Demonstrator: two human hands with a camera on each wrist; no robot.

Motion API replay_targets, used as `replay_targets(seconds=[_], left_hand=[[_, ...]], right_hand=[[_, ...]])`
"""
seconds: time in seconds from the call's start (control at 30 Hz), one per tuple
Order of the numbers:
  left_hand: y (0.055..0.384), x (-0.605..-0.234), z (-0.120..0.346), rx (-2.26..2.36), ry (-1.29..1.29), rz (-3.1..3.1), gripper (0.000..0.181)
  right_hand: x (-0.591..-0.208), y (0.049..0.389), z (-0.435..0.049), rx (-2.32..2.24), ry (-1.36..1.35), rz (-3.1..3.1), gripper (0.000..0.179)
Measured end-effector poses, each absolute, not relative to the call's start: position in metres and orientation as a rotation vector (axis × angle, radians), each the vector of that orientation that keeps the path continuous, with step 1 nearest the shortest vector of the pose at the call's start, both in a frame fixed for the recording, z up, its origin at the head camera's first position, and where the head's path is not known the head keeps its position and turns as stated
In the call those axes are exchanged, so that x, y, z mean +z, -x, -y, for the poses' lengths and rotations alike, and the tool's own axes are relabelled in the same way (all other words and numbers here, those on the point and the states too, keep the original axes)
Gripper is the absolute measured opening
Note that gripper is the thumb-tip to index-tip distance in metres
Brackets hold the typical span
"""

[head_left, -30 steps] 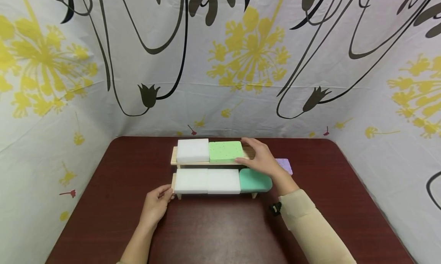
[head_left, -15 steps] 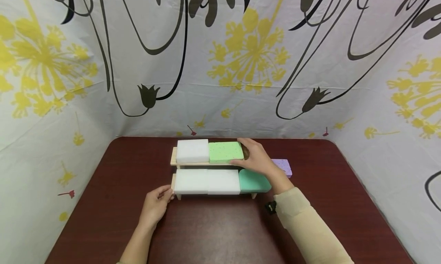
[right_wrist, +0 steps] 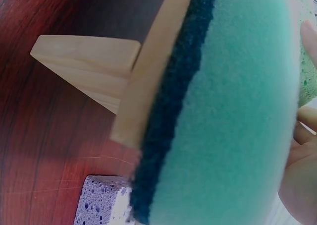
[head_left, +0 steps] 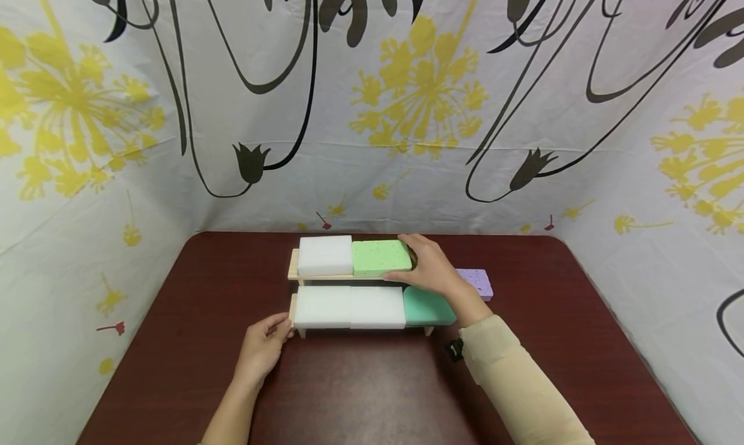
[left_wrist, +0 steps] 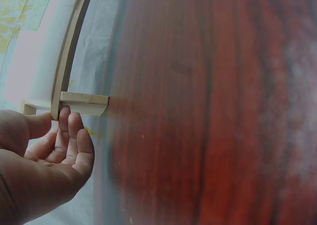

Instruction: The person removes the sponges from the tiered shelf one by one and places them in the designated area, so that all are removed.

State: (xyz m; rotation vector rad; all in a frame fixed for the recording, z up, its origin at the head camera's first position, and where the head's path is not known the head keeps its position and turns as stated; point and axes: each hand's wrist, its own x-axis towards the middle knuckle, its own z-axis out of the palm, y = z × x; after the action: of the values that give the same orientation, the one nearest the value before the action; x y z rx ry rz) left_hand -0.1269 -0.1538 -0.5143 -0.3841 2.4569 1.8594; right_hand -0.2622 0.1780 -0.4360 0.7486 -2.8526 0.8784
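A two-tier wooden rack (head_left: 293,303) carries sponges on both shelves. My left hand (head_left: 264,345) pinches the left end of its lower shelf; in the left wrist view the thumb (left_wrist: 39,125) and fingertips meet at the shelf's corner. On the upper shelf, a light green sponge (head_left: 380,258) lies against a white sponge (head_left: 324,256). My right hand (head_left: 430,267) grips the green one's right end, thumb along the front, fingers behind. Two white sponges (head_left: 322,306) and a teal sponge (head_left: 427,306) fill the lower shelf. The teal one has a dark scouring layer underneath (right_wrist: 171,111).
A purple sponge (head_left: 476,283) with pores lies on the dark red table (head_left: 360,380), to the right of the rack and partly behind my right wrist. Patterned white cloth (head_left: 372,174) hangs beyond the table's back and side edges.
My right hand has shifted left, its thumb and fingers now farther along the light green sponge, uncovering more of the purple one. My left hand has stayed at the rack's end.
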Motion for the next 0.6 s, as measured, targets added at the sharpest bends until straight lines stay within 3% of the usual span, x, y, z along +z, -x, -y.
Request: replay_targets(seconds=[0.6], left_hand=[[0.1262,-0.5124,0.1533,1.858,0.382,-2.450,0.034]], right_hand=[[-0.4410,0.2587,-0.1878,0.974,-0.717,2.806,0.088]])
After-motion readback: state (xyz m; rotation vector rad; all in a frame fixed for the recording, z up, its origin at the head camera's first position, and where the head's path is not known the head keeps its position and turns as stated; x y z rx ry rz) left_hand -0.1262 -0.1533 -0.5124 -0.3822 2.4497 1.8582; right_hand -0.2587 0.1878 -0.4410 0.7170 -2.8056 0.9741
